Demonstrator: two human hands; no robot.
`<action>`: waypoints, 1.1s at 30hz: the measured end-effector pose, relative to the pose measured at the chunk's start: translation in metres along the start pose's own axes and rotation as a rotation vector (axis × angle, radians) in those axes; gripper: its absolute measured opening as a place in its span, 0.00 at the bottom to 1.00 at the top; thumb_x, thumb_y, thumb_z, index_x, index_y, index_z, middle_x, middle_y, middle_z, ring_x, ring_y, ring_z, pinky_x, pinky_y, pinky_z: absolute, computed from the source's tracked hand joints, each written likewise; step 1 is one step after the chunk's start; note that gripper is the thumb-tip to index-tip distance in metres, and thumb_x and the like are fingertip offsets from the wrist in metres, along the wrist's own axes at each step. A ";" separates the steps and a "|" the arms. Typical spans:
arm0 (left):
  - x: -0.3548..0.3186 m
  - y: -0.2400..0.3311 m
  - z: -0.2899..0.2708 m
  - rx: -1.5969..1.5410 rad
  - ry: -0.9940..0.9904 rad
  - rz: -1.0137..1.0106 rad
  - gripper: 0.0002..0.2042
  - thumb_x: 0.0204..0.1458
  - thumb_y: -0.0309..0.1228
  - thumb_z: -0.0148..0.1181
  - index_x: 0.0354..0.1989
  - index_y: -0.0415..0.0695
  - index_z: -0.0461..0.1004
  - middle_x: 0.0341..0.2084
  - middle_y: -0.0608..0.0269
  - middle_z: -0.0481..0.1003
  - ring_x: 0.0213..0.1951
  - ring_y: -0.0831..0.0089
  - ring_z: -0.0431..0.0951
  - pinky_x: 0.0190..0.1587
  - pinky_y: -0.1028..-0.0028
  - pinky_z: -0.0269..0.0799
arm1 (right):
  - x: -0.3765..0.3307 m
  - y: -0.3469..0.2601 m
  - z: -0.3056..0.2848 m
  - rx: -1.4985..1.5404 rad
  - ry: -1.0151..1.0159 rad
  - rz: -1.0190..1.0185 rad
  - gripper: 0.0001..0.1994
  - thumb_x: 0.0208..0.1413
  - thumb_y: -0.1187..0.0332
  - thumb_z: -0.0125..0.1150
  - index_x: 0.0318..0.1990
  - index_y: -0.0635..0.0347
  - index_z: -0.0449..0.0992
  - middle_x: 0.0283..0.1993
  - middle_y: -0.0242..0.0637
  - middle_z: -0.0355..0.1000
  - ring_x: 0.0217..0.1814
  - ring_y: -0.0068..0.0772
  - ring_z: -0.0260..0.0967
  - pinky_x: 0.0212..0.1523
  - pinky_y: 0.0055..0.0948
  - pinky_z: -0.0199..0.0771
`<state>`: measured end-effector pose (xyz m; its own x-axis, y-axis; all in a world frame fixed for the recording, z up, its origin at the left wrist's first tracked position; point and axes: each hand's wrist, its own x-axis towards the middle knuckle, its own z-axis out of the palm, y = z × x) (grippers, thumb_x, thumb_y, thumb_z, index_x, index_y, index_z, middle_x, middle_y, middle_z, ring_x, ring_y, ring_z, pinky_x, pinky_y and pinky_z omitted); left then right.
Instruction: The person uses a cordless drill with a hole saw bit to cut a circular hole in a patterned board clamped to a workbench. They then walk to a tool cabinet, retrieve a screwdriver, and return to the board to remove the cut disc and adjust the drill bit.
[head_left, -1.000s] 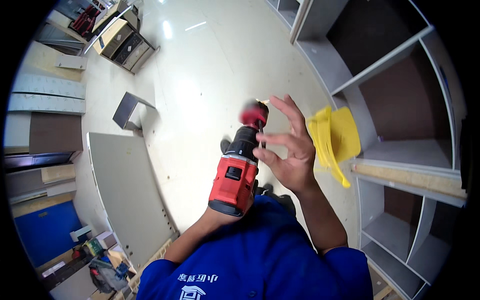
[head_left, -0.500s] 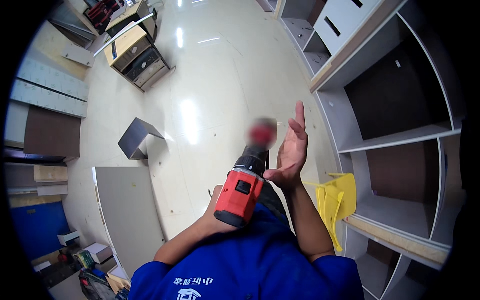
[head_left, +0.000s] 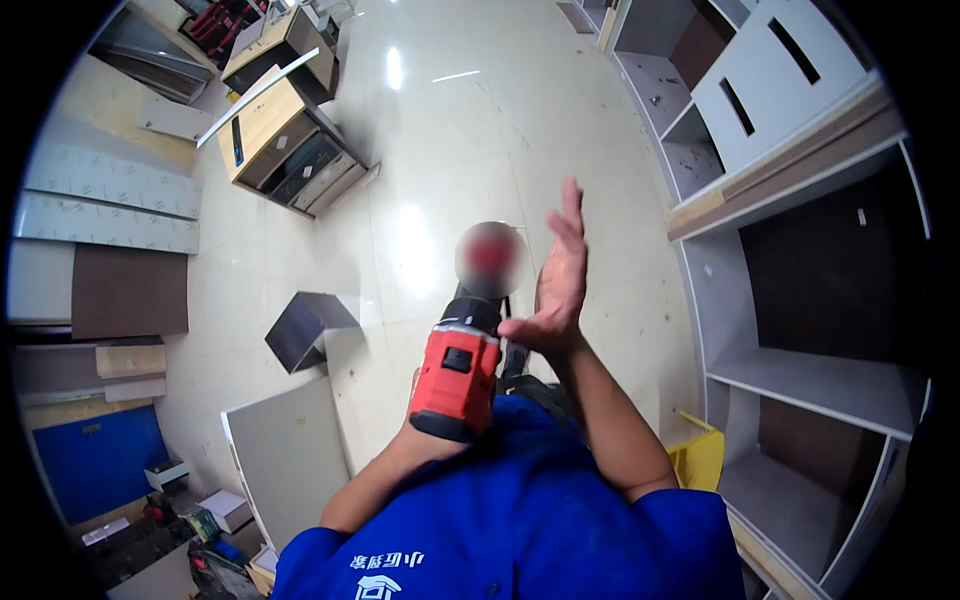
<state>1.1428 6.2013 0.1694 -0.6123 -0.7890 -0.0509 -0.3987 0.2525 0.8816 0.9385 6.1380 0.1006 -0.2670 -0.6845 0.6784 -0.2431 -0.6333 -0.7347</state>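
A red and black cordless drill (head_left: pixel 452 378) points forward, away from my blue shirt. My left hand (head_left: pixel 428 438) is closed around it from below, and the drill's body hides most of those fingers. Beyond the black chuck (head_left: pixel 470 315) lies a blurred red and grey patch, so whatever is at the drill's tip cannot be made out. Just right of the chuck, my right hand (head_left: pixel 562 285) is raised and open. Its fingers stretch forward and its thumb reaches toward the chuck; I see nothing in its palm.
Grey open cabinets (head_left: pixel 720 300) with dark backs line the right side, a yellow chair (head_left: pixel 698 460) beside them. At left stand a bent dark panel piece (head_left: pixel 305 325), a grey board (head_left: pixel 290 435) and wooden drawer cabinets (head_left: pixel 290 150). Glossy tiles (head_left: pixel 420 260) run between.
The view has shifted, so the surroundings sit lower and farther right. The drill and both hands appear slightly more to the left. My right hand stays open and my left keeps its hold.
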 end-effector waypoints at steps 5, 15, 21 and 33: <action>0.111 -0.031 -0.043 0.006 0.067 0.087 0.13 0.46 0.21 0.57 0.42 0.43 0.72 0.33 0.54 0.73 0.36 0.53 0.75 0.36 0.59 0.70 | 0.076 0.086 0.029 0.040 0.008 0.064 0.57 0.32 0.31 0.75 0.69 0.52 0.58 0.78 0.62 0.34 0.82 0.57 0.24 0.75 0.61 0.20; 0.372 -0.091 -0.200 -0.089 0.136 0.155 0.09 0.42 0.21 0.62 0.34 0.41 0.75 0.27 0.58 0.76 0.30 0.61 0.78 0.34 0.67 0.74 | 0.285 0.236 0.098 -0.275 0.029 -0.164 0.19 0.47 0.52 0.75 0.36 0.55 0.79 0.57 0.52 0.68 0.61 0.51 0.64 0.54 0.47 0.68; 0.507 -0.126 -0.279 -0.076 0.083 0.097 0.08 0.43 0.22 0.64 0.33 0.43 0.75 0.25 0.63 0.76 0.27 0.65 0.77 0.32 0.70 0.73 | 0.407 0.308 0.147 0.117 -0.007 0.200 0.12 0.55 0.64 0.72 0.33 0.62 0.75 0.19 0.32 0.71 0.19 0.17 0.67 0.24 0.17 0.65; 0.836 -0.154 -0.394 0.194 0.104 0.023 0.05 0.52 0.28 0.59 0.35 0.43 0.73 0.26 0.55 0.73 0.28 0.59 0.74 0.27 0.62 0.66 | 0.660 0.530 0.175 0.299 -0.135 0.392 0.17 0.57 0.60 0.70 0.34 0.62 0.68 0.24 0.30 0.70 0.25 0.16 0.68 0.25 0.18 0.67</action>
<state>0.9617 5.2825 0.1763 -0.5532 -0.8327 0.0261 -0.5150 0.3664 0.7750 0.7965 5.2872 0.1598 -0.1568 -0.9194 0.3607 0.1338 -0.3816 -0.9146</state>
